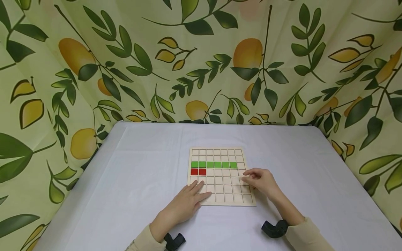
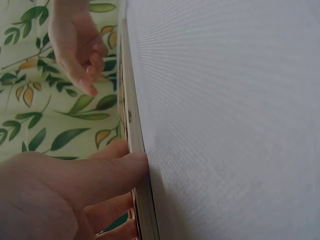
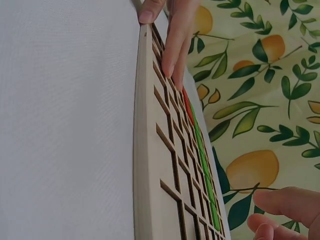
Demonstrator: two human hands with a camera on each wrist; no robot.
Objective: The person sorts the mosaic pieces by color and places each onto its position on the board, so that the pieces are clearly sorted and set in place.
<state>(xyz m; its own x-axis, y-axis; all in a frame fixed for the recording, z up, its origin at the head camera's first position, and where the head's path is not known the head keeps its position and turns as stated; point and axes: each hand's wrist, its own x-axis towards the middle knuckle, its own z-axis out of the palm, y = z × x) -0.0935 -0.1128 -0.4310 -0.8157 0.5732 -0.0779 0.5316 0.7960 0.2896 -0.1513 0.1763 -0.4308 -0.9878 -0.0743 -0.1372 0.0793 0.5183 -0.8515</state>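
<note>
A square wooden grid board (image 1: 223, 190) lies flat on the table. Several green tiles (image 1: 214, 165) form a row in it from the left side, and two red tiles (image 1: 198, 172) sit just below them at the left. My left hand (image 1: 185, 202) rests on the board's near left corner, fingers spread over the cells; its thumb (image 2: 127, 172) touches the board's edge in the left wrist view. My right hand (image 1: 262, 180) hovers by the board's right edge, thumb and forefinger apart, other fingers loosely bent. Nothing shows between its fingertips (image 3: 267, 200).
White cloth covers the table (image 1: 138, 164) around the board. Behind and at both sides hangs a curtain (image 1: 201, 69) printed with leaves and fruit. A black device (image 1: 274, 229) is worn at the right wrist, another (image 1: 174, 241) at the left.
</note>
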